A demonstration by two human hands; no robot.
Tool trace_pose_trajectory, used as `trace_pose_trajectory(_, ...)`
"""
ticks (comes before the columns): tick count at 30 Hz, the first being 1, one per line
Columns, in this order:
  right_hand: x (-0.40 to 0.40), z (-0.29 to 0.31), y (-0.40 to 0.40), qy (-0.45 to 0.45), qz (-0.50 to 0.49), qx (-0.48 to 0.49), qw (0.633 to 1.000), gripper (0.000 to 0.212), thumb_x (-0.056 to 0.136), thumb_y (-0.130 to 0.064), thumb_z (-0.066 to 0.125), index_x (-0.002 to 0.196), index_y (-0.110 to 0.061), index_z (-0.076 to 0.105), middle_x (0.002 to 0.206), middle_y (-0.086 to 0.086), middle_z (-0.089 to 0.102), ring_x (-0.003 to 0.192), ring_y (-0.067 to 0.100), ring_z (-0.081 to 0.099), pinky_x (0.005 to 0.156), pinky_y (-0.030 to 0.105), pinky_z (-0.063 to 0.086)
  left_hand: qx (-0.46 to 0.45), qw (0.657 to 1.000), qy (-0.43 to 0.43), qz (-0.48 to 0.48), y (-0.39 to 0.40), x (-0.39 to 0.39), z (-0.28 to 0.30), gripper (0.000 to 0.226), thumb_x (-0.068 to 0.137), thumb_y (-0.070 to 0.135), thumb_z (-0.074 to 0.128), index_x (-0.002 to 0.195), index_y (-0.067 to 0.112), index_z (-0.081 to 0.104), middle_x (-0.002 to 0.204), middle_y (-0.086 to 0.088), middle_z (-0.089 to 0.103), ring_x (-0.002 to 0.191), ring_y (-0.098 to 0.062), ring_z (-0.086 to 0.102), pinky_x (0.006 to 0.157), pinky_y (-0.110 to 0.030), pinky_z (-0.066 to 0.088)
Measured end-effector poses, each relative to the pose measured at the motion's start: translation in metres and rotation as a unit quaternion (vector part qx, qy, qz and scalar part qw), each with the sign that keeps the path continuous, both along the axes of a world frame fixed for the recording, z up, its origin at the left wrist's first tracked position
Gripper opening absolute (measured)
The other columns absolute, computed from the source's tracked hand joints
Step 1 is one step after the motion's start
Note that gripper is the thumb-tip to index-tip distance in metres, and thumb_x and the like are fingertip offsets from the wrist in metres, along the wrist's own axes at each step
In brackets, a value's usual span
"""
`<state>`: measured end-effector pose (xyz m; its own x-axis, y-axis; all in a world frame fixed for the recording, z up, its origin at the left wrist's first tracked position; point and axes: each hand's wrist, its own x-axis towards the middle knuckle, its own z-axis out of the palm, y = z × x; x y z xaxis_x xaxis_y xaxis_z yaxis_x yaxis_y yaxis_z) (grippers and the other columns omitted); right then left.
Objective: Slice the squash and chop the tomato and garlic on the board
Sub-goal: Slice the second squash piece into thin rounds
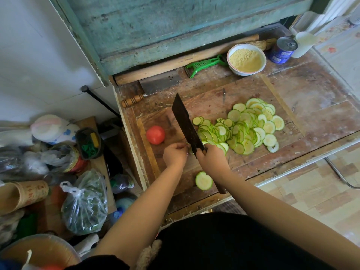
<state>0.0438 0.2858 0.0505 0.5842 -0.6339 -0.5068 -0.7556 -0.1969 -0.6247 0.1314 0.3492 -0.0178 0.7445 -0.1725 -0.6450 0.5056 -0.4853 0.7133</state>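
Squash end (203, 180) near board's (210, 102) front edge

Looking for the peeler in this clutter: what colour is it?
Bright green, lying beside the bowl of yellow meal; the peeler shows clearly in the head view.

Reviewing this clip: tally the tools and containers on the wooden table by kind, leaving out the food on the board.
Cleavers: 2 (dark one in the right hand, one lying at the back)
Peelers: 1
Rolling pins: 1
Bowls: 1
Cans: 1
Total: 6
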Motion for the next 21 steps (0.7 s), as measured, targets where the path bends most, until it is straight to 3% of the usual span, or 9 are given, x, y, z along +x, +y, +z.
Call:
trace_pose_trajectory(3,-0.005,0.007,-0.006,-0.016,-0.011,-0.018,1.0,0.023,0.094,-0.021,0.048,0.087,-0.003,0.06,0.059,0.004,0.053,0.05,0.02,0.048,0.045,0.03,0.04,0.015,1.0,-0.019,-0.012,-0.004,0.0,0.0,0.016,0.078,0.015,0.073,0.067,0.024,0.067,0.079,-0.002,0.072,0.08,-0.021,0.069,0.082,-0.039,0.057)
trace_pose_trajectory(6,-0.011,0.015,-0.015,-0.018,-0.011,-0.043,0.999,0.025,0.095,-0.023,0.048,0.082,-0.004,0.057,0.056,0.002,0.05,0.048,0.017,0.046,0.041,0.025,0.031,0.029,0.998,-0.048,-0.04,-0.004,0.0,-0.001,0.02,0.079,0.017,0.072,0.063,0.028,0.066,0.082,0.001,0.072,0.081,-0.021,0.069,0.082,-0.039,0.056)
trace_pose_trajectory(10,-0.019,0.024,-0.031,-0.029,-0.021,-0.043,0.998,0.025,0.095,-0.023,0.048,0.081,-0.004,0.058,0.055,0.002,0.051,0.047,0.02,0.05,0.047,0.03,0.045,0.042,0.99,-0.099,-0.094,-0.003,-0.005,0.004,0.008,0.078,0.019,0.074,0.082,0.023,0.068,0.091,0.0,0.071,0.087,-0.02,0.067,0.084,-0.031,0.051)
trace_pose_trajectory(14,-0.022,0.022,-0.041,-0.018,-0.022,-0.038,0.999,0.026,0.094,-0.024,0.049,0.073,-0.01,0.053,0.056,0.002,0.05,0.049,0.022,0.051,0.05,0.037,0.051,0.056,0.981,-0.132,-0.127,-0.008,-0.009,0.008,0.022,0.081,0.018,0.073,0.102,0.014,0.07,0.103,0.001,0.07,0.098,-0.012,0.062,0.074,-0.019,0.037)
trace_pose_trajectory(18,-0.028,0.019,-0.044,-0.017,-0.033,-0.068,0.997,0.037,0.094,-0.023,0.051,0.06,-0.015,0.041,0.05,0.0,0.041,0.044,0.015,0.038,0.041,0.025,0.028,0.042,0.984,-0.123,-0.126,-0.019,-0.007,0.006,0.022,0.079,0.015,0.075,0.1,0.013,0.071,0.101,-0.004,0.071,0.094,-0.014,0.064,0.073,-0.017,0.039)
trace_pose_trajectory(21,-0.032,0.018,-0.053,-0.013,-0.04,-0.087,0.995,0.037,0.093,-0.023,0.053,0.059,-0.014,0.04,0.05,0.001,0.038,0.045,0.017,0.035,0.043,0.025,0.023,0.035,0.982,-0.128,-0.136,-0.033,-0.007,0.006,0.022,0.078,0.011,0.074,0.099,0.009,0.072,0.097,-0.006,0.072,0.083,-0.01,0.061,0.069,-0.013,0.039)
